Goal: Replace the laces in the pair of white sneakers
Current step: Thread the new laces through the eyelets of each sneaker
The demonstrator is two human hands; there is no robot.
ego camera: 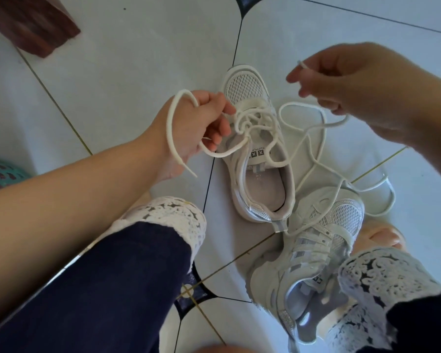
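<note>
Left hand (201, 123) grips round cord lace (172, 128); right hand (346, 80) pinches thin lace (313, 128).

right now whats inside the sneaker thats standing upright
Inside the sneaker only its pale insole shows, at the open heel, nothing lying on it. Further forward the tongue and laces cover the inside, so the toe end cannot be seen.

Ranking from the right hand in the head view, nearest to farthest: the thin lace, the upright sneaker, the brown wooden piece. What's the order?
1. thin lace: pinched in the right hand itself.
2. upright sneaker: on the floor, to the hand's left and lower in the picture.
3. brown wooden piece: far off in the top-left corner.
</note>
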